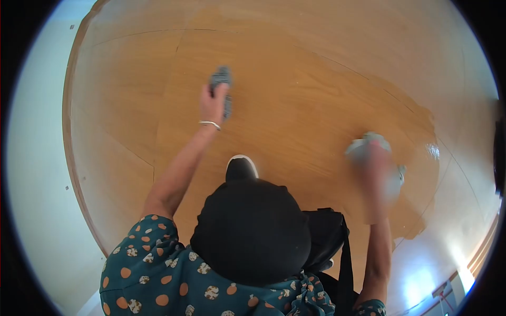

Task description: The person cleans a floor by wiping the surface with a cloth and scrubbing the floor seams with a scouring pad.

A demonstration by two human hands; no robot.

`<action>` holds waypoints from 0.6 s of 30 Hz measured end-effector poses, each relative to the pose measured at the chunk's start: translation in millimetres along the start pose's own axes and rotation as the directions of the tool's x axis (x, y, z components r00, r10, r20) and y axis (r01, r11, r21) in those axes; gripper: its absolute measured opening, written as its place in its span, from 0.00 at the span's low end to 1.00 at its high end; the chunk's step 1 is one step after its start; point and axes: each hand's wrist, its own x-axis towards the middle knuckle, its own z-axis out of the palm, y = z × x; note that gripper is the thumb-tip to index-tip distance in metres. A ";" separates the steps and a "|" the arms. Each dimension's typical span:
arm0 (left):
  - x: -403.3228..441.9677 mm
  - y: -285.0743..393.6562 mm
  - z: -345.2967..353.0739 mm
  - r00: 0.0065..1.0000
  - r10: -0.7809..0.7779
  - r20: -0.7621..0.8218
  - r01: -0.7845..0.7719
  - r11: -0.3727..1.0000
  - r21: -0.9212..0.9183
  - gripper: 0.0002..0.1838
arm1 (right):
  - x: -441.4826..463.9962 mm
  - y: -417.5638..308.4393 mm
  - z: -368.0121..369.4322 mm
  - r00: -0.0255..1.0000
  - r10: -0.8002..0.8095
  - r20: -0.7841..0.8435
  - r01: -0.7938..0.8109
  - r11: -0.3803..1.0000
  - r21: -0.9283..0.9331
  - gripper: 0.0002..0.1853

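Note:
My left hand is closed around a dark grey, ribbed cloth at the upper middle of the view, with a pale bracelet on the wrist. At the right, my right hand, smeared by motion, presses a pale grey-green cloth on the floor. The brown floor around both hands looks darker and wet, with a glossy patch beyond the right hand.
A white wall with a brown skirting board runs down the left side. My black-clad knee and a shoe are at the lower centre. A dark object stands at the right edge.

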 end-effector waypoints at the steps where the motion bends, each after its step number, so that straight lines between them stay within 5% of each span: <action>1: 28.9 -8.2 -30.3 0.989 -0.086 -0.119 0.086 0.996 -0.007 0.23 | 18.0 -41.4 -1.8 0.990 -0.141 0.010 0.141 0.990 -0.018 0.40; 4: 106.9 -54.8 -98.5 0.860 0.246 -0.446 -0.081 0.931 0.357 0.32 | 46.0 -110.7 7.0 0.975 -0.223 0.019 0.223 0.975 -0.005 0.40; 5: 135.6 -80.1 -121.5 0.863 0.333 -0.381 -0.123 0.868 0.482 0.30 | 50.4 -113.8 11.5 0.979 -0.202 0.033 0.201 0.979 0.011 0.40; 6: 146.4 -69.6 -137.3 0.951 0.266 -0.156 -0.140 0.823 0.551 0.25 | 53.5 -116.7 13.1 0.983 -0.177 0.053 0.175 0.984 0.028 0.40; 7: 160.9 -71.4 -132.8 0.887 0.459 -0.050 -0.275 0.612 0.742 0.19 | 54.5 -119.1 14.3 0.983 -0.184 0.008 0.183 0.982 0.055 0.40; 8: 170.7 -77.1 -124.4 0.935 0.346 -0.075 -0.183 0.654 0.734 0.18 | 55.6 -119.9 14.9 0.982 -0.185 0.026 0.184 0.982 0.044 0.40; 14: 186.5 -55.4 -118.5 0.849 0.351 0.394 -0.511 0.359 0.781 0.11 | 56.3 -115.5 18.7 0.978 -0.210 0.017 0.209 0.977 0.048 0.40; 18: 221.1 -53.5 -129.3 0.891 0.354 0.283 -0.395 0.301 0.868 0.10 | 55.1 -115.5 14.4 0.979 -0.203 0.036 0.200 0.977 0.071 0.39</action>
